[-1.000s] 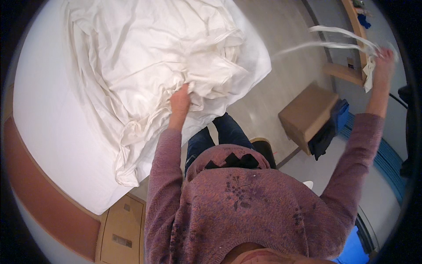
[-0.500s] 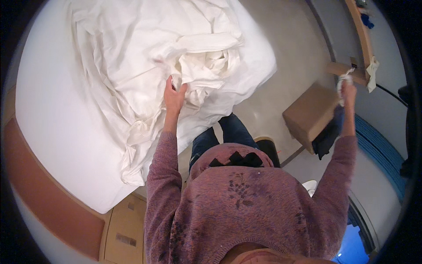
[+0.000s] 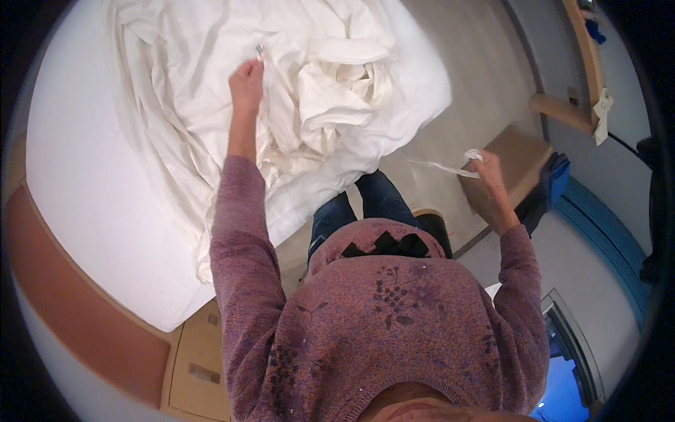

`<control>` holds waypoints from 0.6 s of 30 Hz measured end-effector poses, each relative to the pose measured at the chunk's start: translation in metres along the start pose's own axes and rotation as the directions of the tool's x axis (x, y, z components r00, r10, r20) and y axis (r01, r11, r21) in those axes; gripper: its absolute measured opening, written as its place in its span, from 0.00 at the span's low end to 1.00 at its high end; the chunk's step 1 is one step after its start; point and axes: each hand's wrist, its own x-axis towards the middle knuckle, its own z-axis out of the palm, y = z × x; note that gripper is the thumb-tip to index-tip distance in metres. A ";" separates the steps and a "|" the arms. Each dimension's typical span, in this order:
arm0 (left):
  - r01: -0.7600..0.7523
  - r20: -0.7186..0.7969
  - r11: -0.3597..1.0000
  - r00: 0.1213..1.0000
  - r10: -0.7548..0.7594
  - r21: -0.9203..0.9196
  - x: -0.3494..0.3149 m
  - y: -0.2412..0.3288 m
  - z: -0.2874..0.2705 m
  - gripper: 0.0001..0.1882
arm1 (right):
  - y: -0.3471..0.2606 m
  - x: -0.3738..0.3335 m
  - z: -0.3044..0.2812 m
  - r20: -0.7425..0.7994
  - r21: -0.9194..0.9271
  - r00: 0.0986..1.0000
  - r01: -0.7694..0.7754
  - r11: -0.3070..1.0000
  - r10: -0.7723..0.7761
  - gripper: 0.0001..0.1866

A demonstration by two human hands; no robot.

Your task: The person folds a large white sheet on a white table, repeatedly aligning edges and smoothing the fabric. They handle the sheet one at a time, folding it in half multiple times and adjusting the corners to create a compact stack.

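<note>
My left hand (image 3: 246,83) is closed over the heaped white cloth (image 3: 183,77) on the bed. A small white piece with dark marks (image 3: 259,50) sticks out past its fingers; its kind is unclear. Out to the right, my right hand (image 3: 488,169) grips a bunched white cloth strip (image 3: 473,155). One thin end of the strip trails off leftward through the air. Beside my left hand, the cloth rises in loose folds with a thick rolled band (image 3: 348,50).
The white-covered bed (image 3: 77,183) has a brown padded side and a wooden drawer unit (image 3: 200,366) at its near corner. A brown box-shaped seat (image 3: 517,151) stands right, with dark blue clothing (image 3: 552,183) against it. A wooden shelf frame (image 3: 562,112) holds a pale cloth.
My left hand has moved up and slightly left across the cloth and closed. My right hand has come in and down, turning so the strip trails leftward. The cloth folds have shifted.
</note>
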 end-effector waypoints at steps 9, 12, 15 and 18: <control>0.232 0.225 0.964 0.954 -0.199 -0.128 0.024 0.019 -0.038 0.21 | 0.019 -0.007 0.019 0.010 -0.043 1.000 0.012 0.999 -0.012 0.09; 0.467 0.272 0.879 0.862 -0.428 -0.097 0.007 -0.029 -0.045 0.28 | 0.027 -0.012 0.030 0.038 -0.021 0.999 0.001 1.000 0.000 0.10; 0.562 0.287 0.798 0.819 -0.497 -0.220 -0.009 -0.054 -0.043 0.28 | 0.036 -0.016 0.039 0.074 0.012 0.997 -0.029 1.000 0.028 0.11; 0.596 0.318 0.742 0.799 -0.510 -0.306 -0.015 -0.060 -0.035 0.30 | 0.042 -0.017 0.049 0.111 0.065 0.986 -0.134 0.989 0.126 0.12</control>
